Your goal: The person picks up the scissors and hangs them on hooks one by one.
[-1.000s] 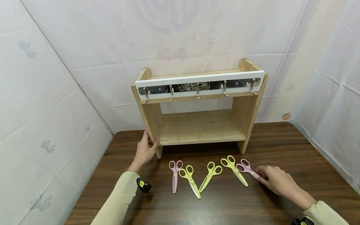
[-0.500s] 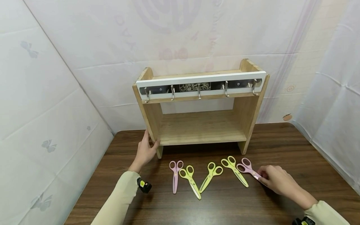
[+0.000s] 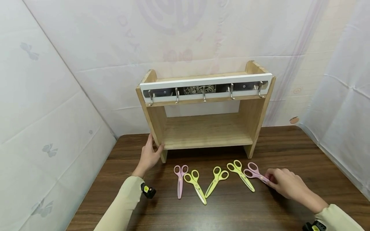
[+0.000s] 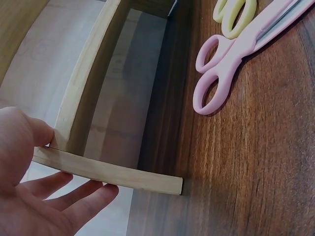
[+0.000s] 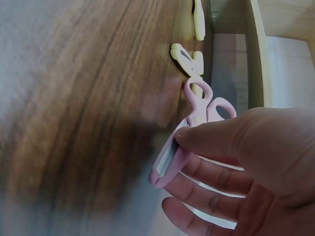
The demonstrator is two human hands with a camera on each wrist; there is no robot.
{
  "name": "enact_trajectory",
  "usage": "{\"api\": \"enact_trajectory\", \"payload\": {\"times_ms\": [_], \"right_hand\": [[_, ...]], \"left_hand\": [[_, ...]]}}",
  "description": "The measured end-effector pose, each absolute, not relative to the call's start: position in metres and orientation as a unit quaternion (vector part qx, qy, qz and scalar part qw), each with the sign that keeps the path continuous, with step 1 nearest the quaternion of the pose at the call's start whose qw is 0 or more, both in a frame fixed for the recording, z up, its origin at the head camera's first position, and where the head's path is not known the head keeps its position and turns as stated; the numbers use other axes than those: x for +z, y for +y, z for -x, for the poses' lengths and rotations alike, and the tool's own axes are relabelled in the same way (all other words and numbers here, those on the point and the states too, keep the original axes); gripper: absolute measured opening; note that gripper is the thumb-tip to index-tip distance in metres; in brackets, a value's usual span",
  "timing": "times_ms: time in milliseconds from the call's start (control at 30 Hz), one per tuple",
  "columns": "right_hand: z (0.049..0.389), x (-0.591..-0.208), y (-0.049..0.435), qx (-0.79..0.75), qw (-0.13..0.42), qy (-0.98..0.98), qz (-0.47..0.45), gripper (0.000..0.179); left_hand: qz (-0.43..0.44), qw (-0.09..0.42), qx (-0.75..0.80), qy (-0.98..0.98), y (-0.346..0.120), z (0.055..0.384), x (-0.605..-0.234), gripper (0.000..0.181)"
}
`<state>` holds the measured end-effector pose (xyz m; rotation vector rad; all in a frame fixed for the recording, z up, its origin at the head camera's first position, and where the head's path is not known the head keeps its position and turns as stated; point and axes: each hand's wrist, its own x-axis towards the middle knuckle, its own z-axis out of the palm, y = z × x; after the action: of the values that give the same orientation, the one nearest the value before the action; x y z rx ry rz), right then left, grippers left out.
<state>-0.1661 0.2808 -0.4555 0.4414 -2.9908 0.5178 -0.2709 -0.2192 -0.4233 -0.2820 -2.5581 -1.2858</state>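
Observation:
A wooden desktop shelf (image 3: 208, 131) with a row of metal hooks on its white front rail stands at the back of the table. My left hand (image 3: 148, 157) holds the lower part of its left side panel (image 4: 113, 172), thumb inside and fingers outside. Pink scissors (image 5: 197, 105) are pinched by the blades between the thumb and fingers of my right hand (image 3: 289, 185); their handle loops point toward the shelf. Left of them, yellow scissors (image 3: 241, 175) lie on the table, then two more yellow pairs and a second pair of pink scissors (image 3: 180, 183).
The dark wood table (image 3: 231, 215) carries everything. Behind the shelf hangs a pale printed cloth (image 3: 115, 41); similar cloth walls (image 3: 43, 128) close in both sides. The metal hooks (image 3: 204, 94) jut forward from the shelf's top rail.
My right hand has shifted very slightly to the right with the pink scissors. The left hand keeps its hold on the shelf, and the other scissors stay put.

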Motion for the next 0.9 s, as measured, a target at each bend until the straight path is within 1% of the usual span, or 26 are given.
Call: {"api": "enact_trajectory", "payload": {"times_ms": [233, 367, 500, 567, 733, 900], "right_hand": [[0.170, -0.440, 0.287, 0.156, 0.055, -0.970, -0.178, 0.021], [0.175, -0.421, 0.290, 0.152, 0.089, -0.967, -0.186, 0.019], [0.181, -0.398, 0.293, 0.148, 0.147, -0.958, -0.199, 0.018], [0.184, -0.387, 0.294, 0.141, 0.185, -0.950, -0.210, 0.020], [0.192, -0.361, 0.295, 0.138, 0.283, -0.918, -0.242, 0.029], [0.198, -0.338, 0.294, 0.149, 0.353, -0.881, -0.278, 0.035]], "left_hand": [[0.096, 0.130, -0.442, -0.882, -0.219, 0.271, -0.425, 0.066], [0.098, 0.129, -0.446, -0.881, -0.219, 0.270, -0.425, 0.066], [0.098, 0.132, -0.446, -0.880, -0.220, 0.271, -0.426, 0.066], [0.098, 0.134, -0.447, -0.879, -0.220, 0.271, -0.426, 0.065], [0.099, 0.137, -0.448, -0.878, -0.219, 0.271, -0.424, 0.066], [0.099, 0.140, -0.444, -0.880, -0.219, 0.271, -0.423, 0.066]]}}
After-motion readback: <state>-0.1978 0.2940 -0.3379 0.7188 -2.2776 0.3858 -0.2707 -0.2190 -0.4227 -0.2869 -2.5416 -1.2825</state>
